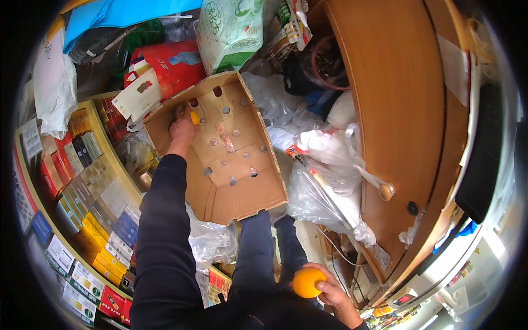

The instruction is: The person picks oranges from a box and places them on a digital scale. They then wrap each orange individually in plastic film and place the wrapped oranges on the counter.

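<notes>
My left hand (183,126) reaches into an open cardboard box (251,194) with round holes in its bottom. An orange fruit (194,117) shows at its fingers, near the box's far left corner, and the hand appears closed on it. Close to my body at the lower right, my right hand (330,288) holds another orange fruit (307,282), its thumb and fingers around the side. The box lies tilted in front of my legs. A strip of printed paper or tape (225,137) lies on its bottom.
Shelves of small cartons (88,185) stand at the left. Beyond the box are a red bag (177,68) and a green-and-white package (231,33). Plastic bags (326,181) crowd its right side, beside a wooden cabinet with a round knob (386,192).
</notes>
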`<move>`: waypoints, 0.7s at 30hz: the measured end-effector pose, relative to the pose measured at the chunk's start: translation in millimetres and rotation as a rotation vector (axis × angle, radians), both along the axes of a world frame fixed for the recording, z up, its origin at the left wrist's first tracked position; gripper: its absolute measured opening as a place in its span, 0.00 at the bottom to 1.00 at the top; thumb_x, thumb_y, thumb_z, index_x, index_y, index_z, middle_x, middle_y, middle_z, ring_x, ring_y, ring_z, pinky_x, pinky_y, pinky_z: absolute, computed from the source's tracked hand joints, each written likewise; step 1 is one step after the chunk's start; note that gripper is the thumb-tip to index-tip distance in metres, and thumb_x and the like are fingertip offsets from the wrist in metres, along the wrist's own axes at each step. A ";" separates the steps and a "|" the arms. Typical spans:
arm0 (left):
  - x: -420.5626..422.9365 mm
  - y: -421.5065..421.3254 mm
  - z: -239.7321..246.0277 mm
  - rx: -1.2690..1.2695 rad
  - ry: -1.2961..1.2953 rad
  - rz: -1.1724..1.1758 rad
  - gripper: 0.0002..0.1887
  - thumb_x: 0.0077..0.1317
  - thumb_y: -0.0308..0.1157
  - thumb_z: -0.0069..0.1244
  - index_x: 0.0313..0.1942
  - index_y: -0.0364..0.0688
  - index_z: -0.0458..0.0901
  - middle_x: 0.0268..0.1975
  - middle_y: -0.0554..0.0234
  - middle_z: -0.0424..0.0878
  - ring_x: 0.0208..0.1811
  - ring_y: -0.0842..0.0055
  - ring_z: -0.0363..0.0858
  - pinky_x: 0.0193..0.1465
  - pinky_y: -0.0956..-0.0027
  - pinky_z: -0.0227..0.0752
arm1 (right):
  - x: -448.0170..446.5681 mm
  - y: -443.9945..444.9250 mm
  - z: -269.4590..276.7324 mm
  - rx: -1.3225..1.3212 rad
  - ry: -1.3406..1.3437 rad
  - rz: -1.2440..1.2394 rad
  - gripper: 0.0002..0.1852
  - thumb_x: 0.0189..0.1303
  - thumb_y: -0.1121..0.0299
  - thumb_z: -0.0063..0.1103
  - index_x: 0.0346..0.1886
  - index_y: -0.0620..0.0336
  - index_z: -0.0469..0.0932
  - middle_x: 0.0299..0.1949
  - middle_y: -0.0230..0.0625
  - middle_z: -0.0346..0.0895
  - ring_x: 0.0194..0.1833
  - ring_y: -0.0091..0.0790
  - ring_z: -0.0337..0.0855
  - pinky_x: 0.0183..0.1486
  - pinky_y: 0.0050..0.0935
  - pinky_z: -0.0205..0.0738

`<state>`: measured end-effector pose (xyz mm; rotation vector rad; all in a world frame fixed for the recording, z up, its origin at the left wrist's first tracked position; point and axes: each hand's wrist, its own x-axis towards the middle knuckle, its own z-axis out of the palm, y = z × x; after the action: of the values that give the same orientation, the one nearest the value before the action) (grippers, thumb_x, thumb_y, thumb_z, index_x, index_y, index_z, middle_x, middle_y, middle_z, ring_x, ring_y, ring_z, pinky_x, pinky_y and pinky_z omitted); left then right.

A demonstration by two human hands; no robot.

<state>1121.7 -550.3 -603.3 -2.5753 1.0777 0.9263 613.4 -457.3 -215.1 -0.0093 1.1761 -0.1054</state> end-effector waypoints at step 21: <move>-295.8 31.8 508.4 -0.291 1.739 -0.048 0.45 0.50 0.47 0.76 0.67 0.43 0.74 0.60 0.62 0.77 0.60 0.72 0.78 0.64 0.65 0.74 | -143.3 26.2 228.2 -1.049 0.281 -0.489 0.46 0.57 0.53 0.78 0.75 0.60 0.65 0.71 0.46 0.71 0.69 0.44 0.76 0.72 0.43 0.71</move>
<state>825.9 -518.5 -94.9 -1.2807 1.4638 3.2522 470.2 -431.0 13.1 -0.6783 1.2645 -1.1724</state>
